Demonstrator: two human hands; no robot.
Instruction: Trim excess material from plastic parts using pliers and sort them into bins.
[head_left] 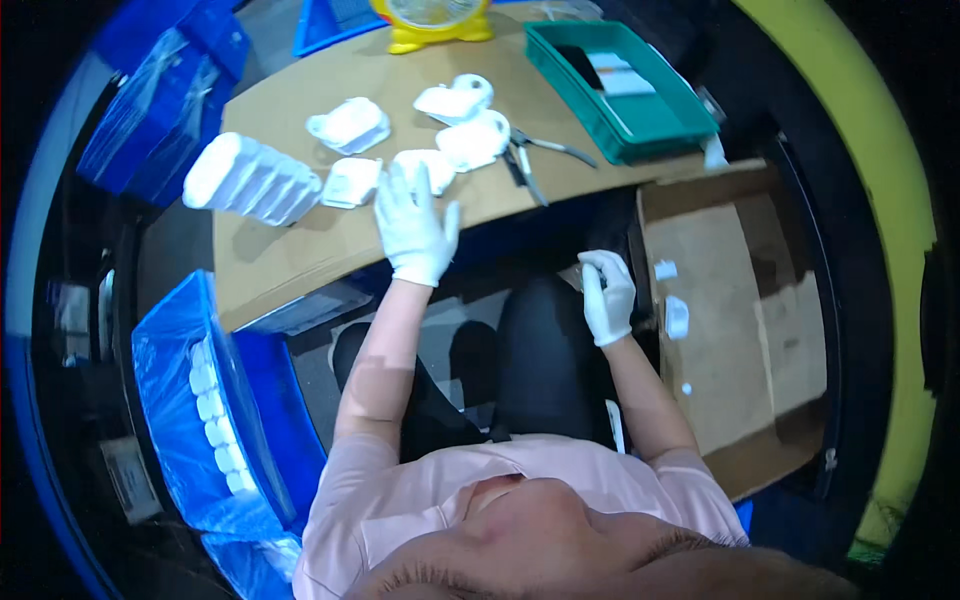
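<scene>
My left hand [415, 232], in a white glove, reaches to the near edge of the table with its fingers stretched out. Its fingertips lie at a small white plastic part [432, 168]; whether they touch it I cannot tell. Close by on the left lies another white part [351, 183]. My right hand [608, 302], also gloved, hovers beside my right knee, away from the table. Its fingers are curled, and what they hold, if anything, is too small to make out. Pliers [540, 160] lie spread on the table, beside another white part [474, 141].
A stack of white parts [250, 180] lies at the table's left. A green tray [620, 145] and a yellow fan-like thing [438, 22] stand at the back. A cardboard box [715, 350] with white scraps is on my right, a blue-lined bin [165, 345] on my left.
</scene>
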